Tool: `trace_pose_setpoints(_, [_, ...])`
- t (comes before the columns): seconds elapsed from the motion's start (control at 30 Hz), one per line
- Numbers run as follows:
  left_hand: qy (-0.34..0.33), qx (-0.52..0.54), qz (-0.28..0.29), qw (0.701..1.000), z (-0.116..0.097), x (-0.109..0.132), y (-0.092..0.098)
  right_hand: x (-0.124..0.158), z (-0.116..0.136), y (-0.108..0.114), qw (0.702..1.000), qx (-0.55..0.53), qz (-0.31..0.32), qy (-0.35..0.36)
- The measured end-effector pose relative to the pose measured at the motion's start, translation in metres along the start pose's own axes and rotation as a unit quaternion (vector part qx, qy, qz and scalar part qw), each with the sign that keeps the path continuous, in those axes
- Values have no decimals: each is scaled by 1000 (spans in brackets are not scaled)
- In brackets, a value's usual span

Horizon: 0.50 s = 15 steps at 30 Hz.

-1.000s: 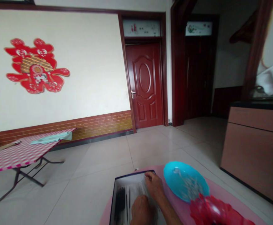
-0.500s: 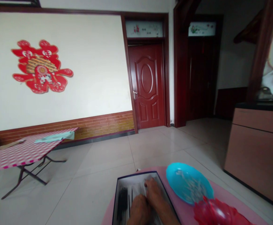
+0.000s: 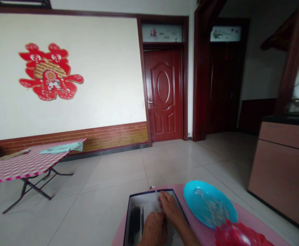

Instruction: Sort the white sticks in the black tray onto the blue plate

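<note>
At the bottom of the view both my hands lie inside a shallow dark-rimmed tray [image 3: 131,205] that holds thin dark and pale sticks. My left hand [image 3: 153,228] is curled with its fingers bent down onto the tray's contents. My right hand [image 3: 169,207] reaches further in, fingers bent onto the pale sticks near the tray's far edge. What the fingers pinch, if anything, is too small to see. The tray sits on a pink table [image 3: 244,218].
A blue plate [image 3: 208,203] with pale thin bits sits right of the tray, and a red plastic thing [image 3: 239,235] lies at the bottom right. A folding table with a red checked cloth [image 3: 23,165] stands at left, a brown cabinet [image 3: 282,171] at right, a red door [image 3: 164,95] ahead.
The view has swung slightly right and down. My hands have shifted a little within the tray, the left hand moving closer to the right one.
</note>
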<state>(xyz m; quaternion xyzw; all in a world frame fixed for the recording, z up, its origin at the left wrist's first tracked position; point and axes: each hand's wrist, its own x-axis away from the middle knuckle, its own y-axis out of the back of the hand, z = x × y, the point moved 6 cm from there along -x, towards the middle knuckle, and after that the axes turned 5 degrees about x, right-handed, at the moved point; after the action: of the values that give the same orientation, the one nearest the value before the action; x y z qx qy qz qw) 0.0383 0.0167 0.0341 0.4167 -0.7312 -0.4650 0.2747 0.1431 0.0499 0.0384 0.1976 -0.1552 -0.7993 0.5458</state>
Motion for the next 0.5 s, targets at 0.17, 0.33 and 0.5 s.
trace_pose_setpoints(0.17, [-63, 15, 5, 998, -6, 6, 2, -4, -12, 11, 988, -133, -28, -68])
trace_pose_setpoints(0.33, [10, 28, -54, 998, 3, 6, 15, -5, -17, 19, 974, -193, -81, -82])
trace_pose_setpoints(0.5, [93, -7, -95, 991, 21, 2, 26, -3, -13, 13, 972, -203, -86, -80])
